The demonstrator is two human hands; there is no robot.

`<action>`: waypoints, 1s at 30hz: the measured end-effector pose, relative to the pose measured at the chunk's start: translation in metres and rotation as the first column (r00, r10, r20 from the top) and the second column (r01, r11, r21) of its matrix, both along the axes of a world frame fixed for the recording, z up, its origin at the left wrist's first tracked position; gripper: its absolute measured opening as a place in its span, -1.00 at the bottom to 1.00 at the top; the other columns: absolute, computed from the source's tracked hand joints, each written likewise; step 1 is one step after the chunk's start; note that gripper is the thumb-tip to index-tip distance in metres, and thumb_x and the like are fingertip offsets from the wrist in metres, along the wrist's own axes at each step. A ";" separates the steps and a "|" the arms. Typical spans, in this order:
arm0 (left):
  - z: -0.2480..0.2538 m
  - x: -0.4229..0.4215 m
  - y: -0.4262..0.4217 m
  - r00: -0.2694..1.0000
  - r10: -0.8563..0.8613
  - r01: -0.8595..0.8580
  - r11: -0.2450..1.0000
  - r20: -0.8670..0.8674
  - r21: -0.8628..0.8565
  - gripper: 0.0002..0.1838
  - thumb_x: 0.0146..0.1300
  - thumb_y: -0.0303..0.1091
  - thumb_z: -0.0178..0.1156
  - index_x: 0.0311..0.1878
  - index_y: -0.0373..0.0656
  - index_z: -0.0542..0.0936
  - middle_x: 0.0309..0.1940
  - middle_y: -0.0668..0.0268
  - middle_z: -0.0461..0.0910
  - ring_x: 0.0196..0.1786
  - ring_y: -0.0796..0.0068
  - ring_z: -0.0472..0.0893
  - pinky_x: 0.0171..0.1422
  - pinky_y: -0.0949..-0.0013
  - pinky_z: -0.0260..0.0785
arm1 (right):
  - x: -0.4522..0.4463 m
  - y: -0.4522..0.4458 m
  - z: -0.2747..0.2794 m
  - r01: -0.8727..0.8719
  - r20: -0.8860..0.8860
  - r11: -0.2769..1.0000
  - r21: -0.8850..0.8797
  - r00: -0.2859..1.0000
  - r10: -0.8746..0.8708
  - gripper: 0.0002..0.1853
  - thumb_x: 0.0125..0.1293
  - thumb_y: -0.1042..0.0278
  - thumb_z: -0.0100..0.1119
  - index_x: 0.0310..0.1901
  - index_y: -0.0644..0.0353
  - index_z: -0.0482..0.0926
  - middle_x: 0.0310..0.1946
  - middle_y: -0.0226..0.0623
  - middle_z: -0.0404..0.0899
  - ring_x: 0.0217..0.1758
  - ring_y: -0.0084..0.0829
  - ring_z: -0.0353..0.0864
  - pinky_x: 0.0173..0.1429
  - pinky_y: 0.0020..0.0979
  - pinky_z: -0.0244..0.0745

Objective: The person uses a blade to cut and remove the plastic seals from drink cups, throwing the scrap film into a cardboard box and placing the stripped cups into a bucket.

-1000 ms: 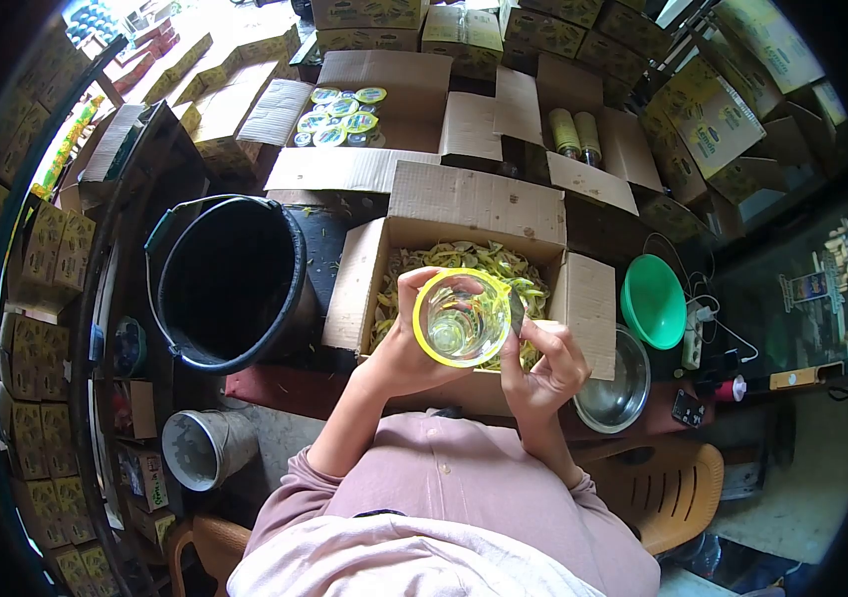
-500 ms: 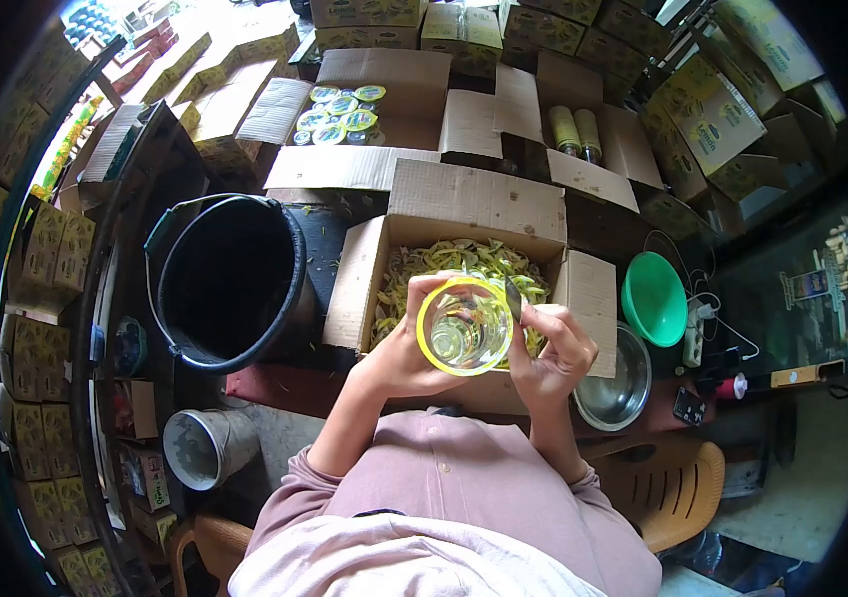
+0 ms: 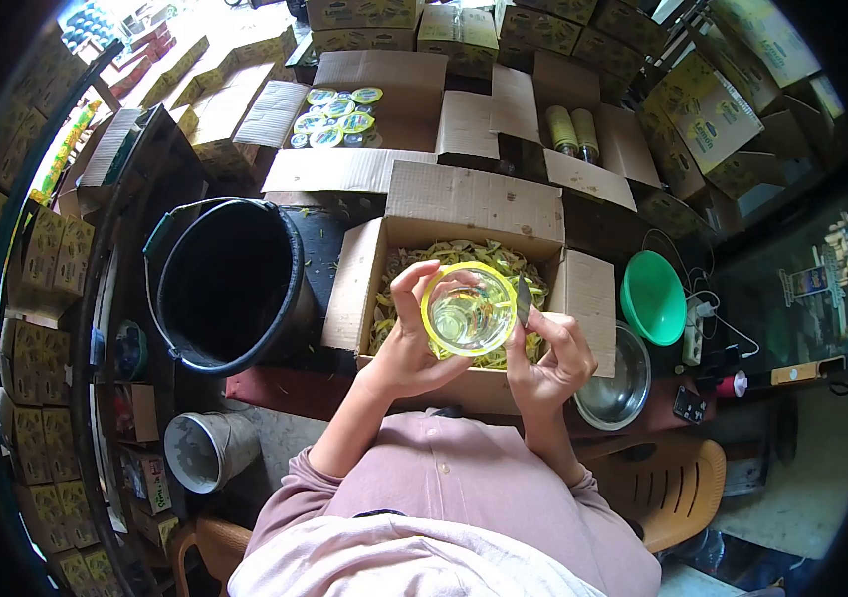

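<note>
My left hand (image 3: 399,353) is wrapped round a clear cup (image 3: 466,323) with a bright yellow rim, its mouth tipped toward me. In my right hand (image 3: 555,363) a small dark knife blade (image 3: 524,301) is pinched between thumb and fingers, pointing up beside the cup's right rim. Whether the blade touches the rim, I cannot tell. Both hands are above an open cardboard box (image 3: 474,197), which is filled with curled yellow-green strips (image 3: 459,254). The knife's handle is hidden in my fingers.
A large black bucket (image 3: 285,289) stands left of the box, with a grey bucket (image 3: 210,448) lower down. On the right are a green bowl (image 3: 653,298), a metal bowl (image 3: 613,393) and a power strip (image 3: 695,340). Behind, another carton (image 3: 349,169) holds several lidded cups.
The cup has moved slightly up and to the right and turned a little in my left hand. The blade has shifted slightly to the right and shows more fully.
</note>
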State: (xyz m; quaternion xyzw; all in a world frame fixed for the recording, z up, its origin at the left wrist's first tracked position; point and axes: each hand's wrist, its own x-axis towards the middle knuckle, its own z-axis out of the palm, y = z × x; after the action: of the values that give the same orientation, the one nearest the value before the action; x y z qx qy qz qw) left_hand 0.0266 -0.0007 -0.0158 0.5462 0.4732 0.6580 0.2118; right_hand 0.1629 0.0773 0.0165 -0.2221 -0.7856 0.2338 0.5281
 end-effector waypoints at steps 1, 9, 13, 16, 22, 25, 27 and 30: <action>0.008 0.001 -0.001 0.997 0.033 -0.032 0.999 -0.063 0.011 -0.04 -0.13 -0.54 0.27 0.22 -0.18 -0.21 0.03 -0.01 0.26 0.13 0.19 0.34 0.23 0.22 0.19 | -0.001 -0.001 0.001 0.008 0.001 1.000 0.002 1.000 -0.008 -0.73 -0.11 0.64 0.26 -0.28 0.19 0.59 -0.45 -0.26 0.57 -0.41 -0.42 0.60 -0.33 -0.48 0.51; 0.001 0.007 0.007 0.994 0.095 -0.090 0.993 -0.062 0.083 -0.08 -0.09 -0.59 0.30 0.21 -0.10 -0.13 0.03 0.03 0.29 0.09 0.23 0.40 0.16 0.24 0.30 | -0.003 -0.003 0.000 0.025 -0.002 0.999 0.020 1.000 -0.025 -0.74 -0.10 0.63 0.27 -0.29 0.18 0.59 -0.46 -0.26 0.56 -0.43 -0.41 0.60 -0.35 -0.48 0.51; 0.003 0.005 0.006 0.988 0.110 -0.103 0.992 -0.111 0.068 -0.11 -0.08 -0.55 0.30 0.20 -0.13 -0.12 0.02 0.02 0.30 0.08 0.20 0.40 0.15 0.23 0.28 | -0.003 -0.004 0.000 0.032 0.003 0.999 0.027 0.999 -0.032 -0.74 -0.11 0.64 0.27 -0.30 0.18 0.59 -0.47 -0.26 0.56 -0.44 -0.42 0.60 -0.35 -0.48 0.50; 0.005 0.004 0.004 0.981 0.102 -0.098 0.995 -0.163 0.034 -0.13 -0.08 -0.53 0.31 0.18 -0.11 -0.10 0.02 0.04 0.31 0.08 0.19 0.40 0.17 0.22 0.26 | -0.003 -0.002 0.000 0.044 -0.004 0.998 0.040 0.999 -0.044 -0.72 -0.12 0.66 0.26 -0.29 0.17 0.60 -0.48 -0.27 0.56 -0.44 -0.42 0.59 -0.36 -0.49 0.50; 0.008 0.000 0.000 0.956 0.091 -0.092 0.996 -0.280 0.008 -0.09 -0.16 -0.50 0.38 0.17 -0.15 -0.06 0.01 0.10 0.32 0.07 0.26 0.42 0.15 0.29 0.28 | -0.004 0.005 0.004 -0.016 -0.024 1.000 0.015 1.000 0.016 -0.70 -0.14 0.68 0.24 -0.29 0.16 0.61 -0.50 -0.29 0.56 -0.45 -0.42 0.59 -0.36 -0.49 0.48; 0.012 -0.002 -0.003 0.961 0.044 -0.054 0.998 -0.274 -0.028 -0.08 -0.16 -0.46 0.40 0.18 -0.13 -0.05 0.01 0.10 0.32 0.10 0.23 0.41 0.17 0.27 0.27 | -0.003 0.008 0.005 -0.074 0.000 0.997 0.025 0.997 0.074 -0.76 -0.14 0.74 0.19 -0.35 0.32 0.57 -0.50 -0.25 0.54 -0.46 -0.48 0.54 -0.37 -0.55 0.40; 0.012 -0.002 -0.005 0.964 0.007 -0.027 0.997 -0.265 -0.071 -0.07 -0.16 -0.44 0.40 0.19 -0.11 -0.06 0.02 0.10 0.30 0.11 0.20 0.39 0.19 0.24 0.25 | -0.003 0.010 0.005 -0.089 0.006 0.996 0.025 0.996 0.089 -0.78 -0.13 0.73 0.22 -0.36 0.32 0.57 -0.50 -0.24 0.55 -0.46 -0.49 0.53 -0.37 -0.56 0.40; 0.010 -0.001 -0.007 0.963 -0.036 0.008 0.994 -0.266 -0.105 -0.04 -0.19 -0.44 0.41 0.21 -0.14 -0.04 0.06 0.10 0.23 0.11 0.22 0.40 0.20 0.26 0.26 | -0.003 0.012 0.003 -0.104 0.009 0.994 0.025 0.995 0.104 -0.78 -0.12 0.70 0.26 -0.35 0.32 0.56 -0.50 -0.25 0.54 -0.46 -0.51 0.52 -0.38 -0.57 0.39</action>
State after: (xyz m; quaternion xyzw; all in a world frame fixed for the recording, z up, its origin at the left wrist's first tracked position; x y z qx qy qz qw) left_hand 0.0257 -0.0073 -0.0056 0.6236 0.5245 0.5506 0.1810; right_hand 0.1603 0.0890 0.0196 -0.1748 -0.8010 0.2500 0.5150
